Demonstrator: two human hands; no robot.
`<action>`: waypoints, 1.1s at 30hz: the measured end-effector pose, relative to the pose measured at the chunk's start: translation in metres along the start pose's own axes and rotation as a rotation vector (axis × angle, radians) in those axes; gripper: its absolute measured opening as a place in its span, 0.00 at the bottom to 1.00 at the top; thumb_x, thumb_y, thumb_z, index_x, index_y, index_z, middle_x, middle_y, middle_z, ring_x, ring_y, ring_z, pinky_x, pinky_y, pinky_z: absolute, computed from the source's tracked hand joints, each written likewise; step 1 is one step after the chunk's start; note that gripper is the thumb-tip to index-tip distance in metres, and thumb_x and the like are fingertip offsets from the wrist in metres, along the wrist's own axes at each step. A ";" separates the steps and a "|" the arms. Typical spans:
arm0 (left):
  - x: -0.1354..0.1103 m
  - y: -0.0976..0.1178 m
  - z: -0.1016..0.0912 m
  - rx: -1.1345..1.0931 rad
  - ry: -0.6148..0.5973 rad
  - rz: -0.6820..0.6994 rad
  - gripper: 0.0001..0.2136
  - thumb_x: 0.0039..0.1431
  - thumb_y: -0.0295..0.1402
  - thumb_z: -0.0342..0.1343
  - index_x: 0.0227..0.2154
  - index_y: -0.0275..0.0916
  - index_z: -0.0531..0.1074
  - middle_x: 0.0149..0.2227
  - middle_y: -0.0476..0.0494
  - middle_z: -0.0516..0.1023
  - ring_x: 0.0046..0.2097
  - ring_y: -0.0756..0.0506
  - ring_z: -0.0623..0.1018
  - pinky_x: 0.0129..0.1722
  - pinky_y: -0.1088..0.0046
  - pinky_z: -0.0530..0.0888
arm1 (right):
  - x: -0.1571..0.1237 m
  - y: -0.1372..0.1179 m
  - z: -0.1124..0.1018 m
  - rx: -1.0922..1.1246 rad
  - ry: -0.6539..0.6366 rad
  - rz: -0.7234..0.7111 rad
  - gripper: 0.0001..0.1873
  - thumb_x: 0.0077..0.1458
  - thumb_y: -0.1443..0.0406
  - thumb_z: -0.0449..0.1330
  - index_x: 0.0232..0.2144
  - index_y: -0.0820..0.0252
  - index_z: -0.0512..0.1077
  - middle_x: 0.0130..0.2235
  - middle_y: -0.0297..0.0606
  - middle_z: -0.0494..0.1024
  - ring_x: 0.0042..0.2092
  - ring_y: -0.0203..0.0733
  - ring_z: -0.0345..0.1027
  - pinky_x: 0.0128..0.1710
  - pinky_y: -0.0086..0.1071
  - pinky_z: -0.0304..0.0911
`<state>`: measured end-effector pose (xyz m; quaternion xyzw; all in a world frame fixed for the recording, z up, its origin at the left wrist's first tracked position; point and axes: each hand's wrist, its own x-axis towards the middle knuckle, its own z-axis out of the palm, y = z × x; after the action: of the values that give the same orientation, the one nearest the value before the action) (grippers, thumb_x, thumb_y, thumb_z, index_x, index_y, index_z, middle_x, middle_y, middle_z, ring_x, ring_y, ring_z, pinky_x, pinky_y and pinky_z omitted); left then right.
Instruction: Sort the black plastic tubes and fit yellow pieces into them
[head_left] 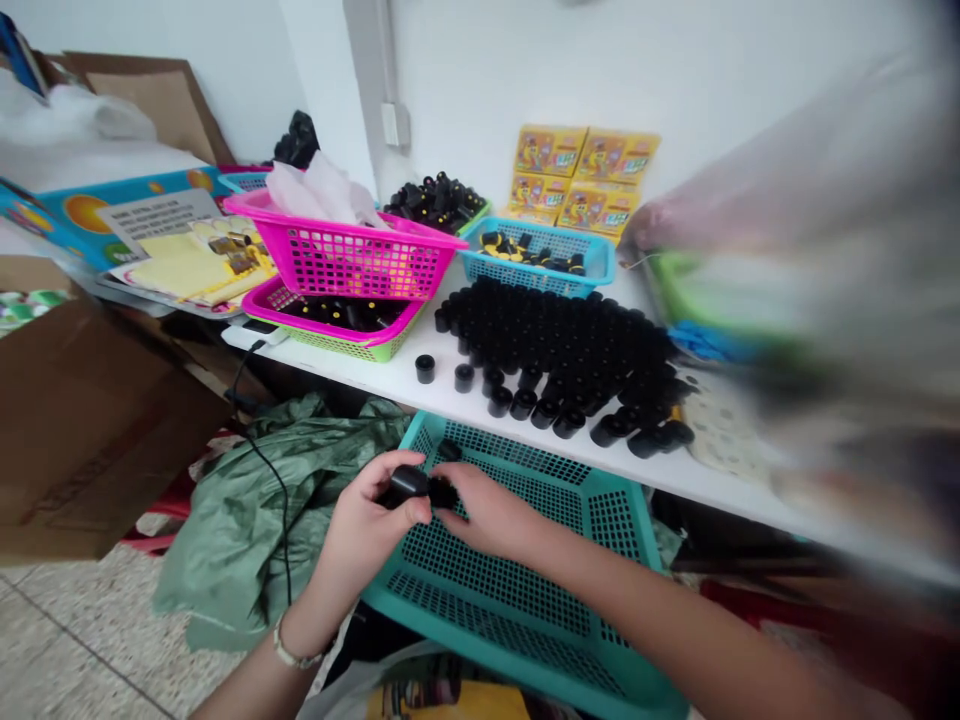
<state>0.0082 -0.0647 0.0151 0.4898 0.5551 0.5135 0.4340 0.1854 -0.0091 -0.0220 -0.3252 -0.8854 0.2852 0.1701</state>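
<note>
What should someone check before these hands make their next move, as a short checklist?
1. Left hand firmly holding the black cylinder: ok.
2. Right hand on the smaller black piece: ok.
3. Cylinder and smaller piece fitted together: cannot tell, fingers hide the join.
4. Teal basket directly under the hands: ok.
5. Basket free of loose pieces: not ok, one small black piece lies inside.
6. Black caps on the table all upright: not ok, some at the right end lie tipped.
</note>
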 end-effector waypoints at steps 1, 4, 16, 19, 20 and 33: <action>0.001 -0.001 -0.001 -0.001 0.022 -0.004 0.22 0.40 0.42 0.71 0.40 0.38 0.76 0.29 0.46 0.79 0.32 0.45 0.77 0.37 0.71 0.75 | -0.010 -0.008 -0.008 0.231 0.031 0.075 0.21 0.57 0.67 0.61 0.51 0.59 0.63 0.47 0.43 0.76 0.48 0.42 0.72 0.48 0.38 0.70; 0.001 0.000 0.000 0.050 0.007 -0.040 0.23 0.41 0.42 0.71 0.42 0.40 0.78 0.33 0.44 0.80 0.36 0.43 0.77 0.41 0.69 0.74 | -0.034 -0.031 -0.029 0.680 0.189 0.235 0.19 0.56 0.65 0.61 0.50 0.55 0.65 0.47 0.40 0.76 0.47 0.40 0.73 0.50 0.40 0.71; 0.000 -0.001 0.012 0.153 -0.063 0.357 0.15 0.54 0.38 0.64 0.47 0.51 0.78 0.33 0.48 0.74 0.35 0.50 0.75 0.37 0.78 0.74 | -0.049 -0.041 -0.041 0.877 0.261 0.266 0.21 0.53 0.69 0.61 0.50 0.53 0.74 0.47 0.40 0.70 0.46 0.39 0.72 0.50 0.38 0.71; -0.001 -0.002 0.010 0.165 -0.087 0.438 0.15 0.56 0.37 0.63 0.47 0.53 0.78 0.34 0.49 0.72 0.36 0.51 0.74 0.37 0.79 0.75 | -0.049 -0.040 -0.046 0.899 0.221 0.275 0.19 0.53 0.69 0.62 0.49 0.53 0.75 0.48 0.40 0.71 0.46 0.40 0.72 0.49 0.37 0.70; -0.001 -0.002 0.009 0.175 -0.095 0.450 0.15 0.56 0.37 0.63 0.47 0.53 0.78 0.35 0.48 0.72 0.36 0.51 0.74 0.37 0.80 0.75 | -0.049 -0.039 -0.048 0.901 0.203 0.274 0.19 0.53 0.69 0.62 0.48 0.53 0.75 0.48 0.40 0.72 0.46 0.40 0.72 0.49 0.37 0.70; -0.001 0.007 0.013 0.316 -0.258 0.615 0.22 0.58 0.30 0.61 0.55 0.57 0.70 0.39 0.48 0.69 0.38 0.51 0.75 0.37 0.80 0.76 | -0.057 -0.033 -0.056 1.157 -0.026 0.545 0.17 0.48 0.64 0.67 0.43 0.58 0.78 0.31 0.33 0.80 0.35 0.37 0.74 0.42 0.35 0.69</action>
<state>0.0214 -0.0641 0.0208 0.7555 0.3951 0.4617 0.2448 0.2386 -0.0459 0.0353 -0.3909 -0.4756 0.7541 0.2289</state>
